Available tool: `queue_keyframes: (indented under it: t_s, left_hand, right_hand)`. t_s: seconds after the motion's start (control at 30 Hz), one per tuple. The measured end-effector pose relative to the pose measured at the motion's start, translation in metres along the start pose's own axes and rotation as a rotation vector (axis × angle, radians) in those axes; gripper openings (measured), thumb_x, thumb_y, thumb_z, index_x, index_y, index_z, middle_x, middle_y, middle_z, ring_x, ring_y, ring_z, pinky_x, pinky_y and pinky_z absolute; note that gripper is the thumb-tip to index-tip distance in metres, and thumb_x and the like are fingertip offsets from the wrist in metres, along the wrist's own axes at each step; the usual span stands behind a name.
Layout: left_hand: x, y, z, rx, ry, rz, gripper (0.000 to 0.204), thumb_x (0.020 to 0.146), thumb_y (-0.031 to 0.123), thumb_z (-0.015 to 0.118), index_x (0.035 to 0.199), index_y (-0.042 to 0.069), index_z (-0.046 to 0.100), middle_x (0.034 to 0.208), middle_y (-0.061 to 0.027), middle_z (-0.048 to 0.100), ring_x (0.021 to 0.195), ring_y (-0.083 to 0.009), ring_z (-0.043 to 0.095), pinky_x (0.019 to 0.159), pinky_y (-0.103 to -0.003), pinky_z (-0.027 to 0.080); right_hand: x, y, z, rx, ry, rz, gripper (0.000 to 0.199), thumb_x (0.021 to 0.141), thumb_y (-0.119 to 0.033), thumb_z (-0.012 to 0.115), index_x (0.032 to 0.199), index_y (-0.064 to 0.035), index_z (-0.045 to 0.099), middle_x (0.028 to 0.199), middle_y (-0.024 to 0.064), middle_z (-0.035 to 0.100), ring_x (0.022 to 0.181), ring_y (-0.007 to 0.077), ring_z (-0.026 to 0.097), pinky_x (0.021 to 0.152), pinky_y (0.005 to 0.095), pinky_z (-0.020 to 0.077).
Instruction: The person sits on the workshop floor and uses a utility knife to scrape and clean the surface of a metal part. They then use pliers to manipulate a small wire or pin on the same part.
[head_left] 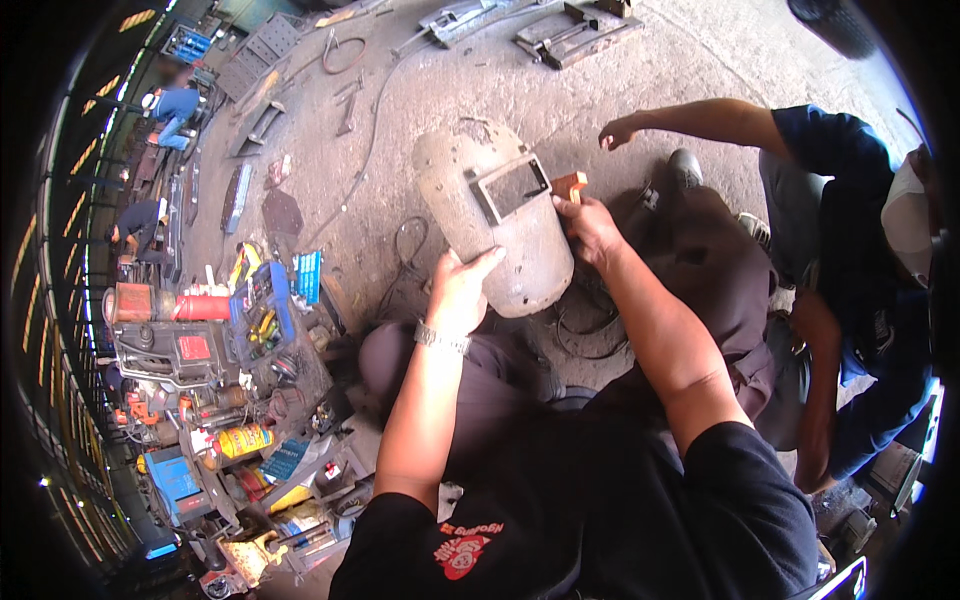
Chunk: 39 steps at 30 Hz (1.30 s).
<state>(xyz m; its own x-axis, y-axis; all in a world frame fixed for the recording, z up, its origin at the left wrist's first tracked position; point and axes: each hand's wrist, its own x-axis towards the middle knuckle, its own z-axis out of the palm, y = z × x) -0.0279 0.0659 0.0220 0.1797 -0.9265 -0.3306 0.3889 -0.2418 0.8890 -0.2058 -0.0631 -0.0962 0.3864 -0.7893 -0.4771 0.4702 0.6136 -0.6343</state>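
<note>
A worn, grey-beige welding shield [520, 262] with a raised rectangular window frame [512, 187] is held tilted in front of me, over my lap. My left hand [462, 288] is closed on its lower left edge, thumb on the outer face and fingers hidden behind. On the other side my right hand [592, 228] is closed at the shield's right edge. By that thumb an orange-brown block [570, 184] sticks out; whether it is fixed to the shield I cannot tell.
Close on my right sits a co-worker in dark blue [860, 190], one arm stretched out beyond the shield. Tools, a blue toolbox [265, 315] and a yellow can [240, 441] crowd the left. Metal frames [575, 35] and cables lie on the concrete floor ahead.
</note>
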Motion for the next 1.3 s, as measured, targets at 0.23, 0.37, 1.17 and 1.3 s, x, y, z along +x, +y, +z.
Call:
queue_keyframes:
  t_s: [0.23, 0.37, 1.17, 1.3]
  left_hand:
    - [0.002, 0.001, -0.002, 0.044, -0.022, -0.007, 0.037, 0.089, -0.001, 0.071, 0.125, 0.0, 0.061, 0.12, -0.0123, 0.07, 0.109, -0.0222, 0.067, 0.095, -0.037, 0.053]
    - [0.004, -0.004, -0.008, 0.033, -0.04, 0.02, 0.036, 0.089, -0.001, 0.071, 0.124, 0.0, 0.062, 0.119, -0.0124, 0.071, 0.108, -0.0218, 0.068, 0.094, -0.037, 0.054]
    - [0.03, -0.005, -0.039, 0.075, 0.142, 0.307, 0.036, 0.09, -0.01, 0.063, 0.124, -0.001, 0.064, 0.114, -0.0097, 0.071, 0.101, -0.0192, 0.068, 0.093, -0.035, 0.054]
    - [0.035, -0.004, -0.027, 0.056, 0.168, 0.337, 0.028, 0.089, -0.01, 0.066, 0.116, -0.005, 0.067, 0.111, -0.0083, 0.072, 0.095, -0.0145, 0.067, 0.086, -0.029, 0.053]
  right_hand:
    - [-0.007, -0.005, 0.004, 0.04, -0.008, 0.005, 0.032, 0.1, -0.01, 0.062, 0.127, 0.0037, 0.054, 0.111, 0.0156, 0.068, 0.1, 0.0286, 0.069, 0.091, 0.046, 0.0565]
    - [-0.011, -0.007, 0.006, 0.038, -0.017, 0.006, 0.031, 0.1, -0.01, 0.061, 0.127, 0.003, 0.055, 0.111, 0.015, 0.068, 0.098, 0.0281, 0.07, 0.09, 0.0456, 0.0568]
    - [-0.104, -0.067, 0.065, -0.731, -0.005, -0.571, 0.016, 0.092, -0.004, 0.064, 0.107, 0.0012, 0.065, 0.08, -0.0032, 0.061, 0.071, 0.0058, 0.054, 0.064, 0.026, 0.0449]
    - [-0.141, -0.076, 0.059, -0.655, -0.171, -0.465, 0.032, 0.095, -0.011, 0.07, 0.125, -0.0012, 0.066, 0.086, -0.0036, 0.065, 0.081, 0.0049, 0.054, 0.076, 0.0256, 0.0497]
